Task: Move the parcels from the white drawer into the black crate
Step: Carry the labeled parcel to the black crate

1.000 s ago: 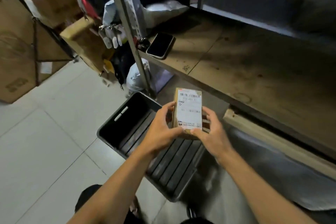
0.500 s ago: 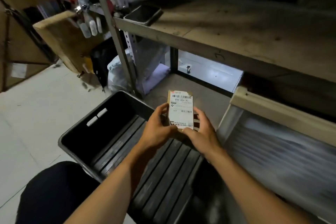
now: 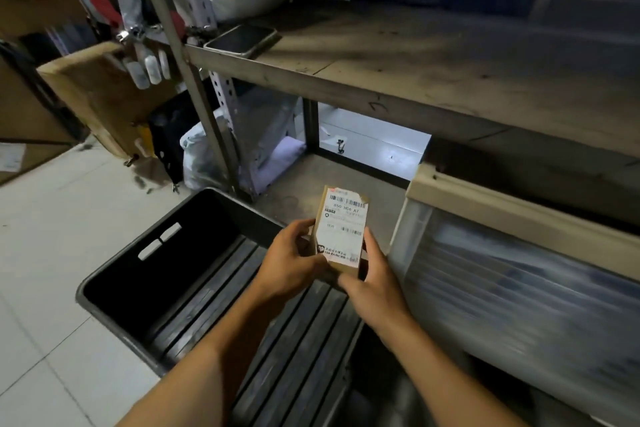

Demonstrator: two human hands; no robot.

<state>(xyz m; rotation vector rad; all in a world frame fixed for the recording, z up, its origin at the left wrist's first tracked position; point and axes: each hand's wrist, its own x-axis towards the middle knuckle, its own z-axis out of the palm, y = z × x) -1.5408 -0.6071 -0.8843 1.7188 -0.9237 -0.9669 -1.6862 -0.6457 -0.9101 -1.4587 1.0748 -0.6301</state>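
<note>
So over the last second my view dropped and closed in on the black crate (image 3: pixel 166 291); the parcel (image 3: pixel 341 230) sits lower, just above the crate's far end. Both hands grip it, left hand (image 3: pixel 289 262) and right hand (image 3: pixel 375 288), label up. White drawer (image 3: pixel 512 253) is at right, blurred. Crate floor looks bare, so likely first drop, release next.

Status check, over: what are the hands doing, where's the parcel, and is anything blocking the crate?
Left hand and right hand both grip the parcel. Parcel held label-up over the black crate. No parcel visible in the crate; nothing in the way.
</note>
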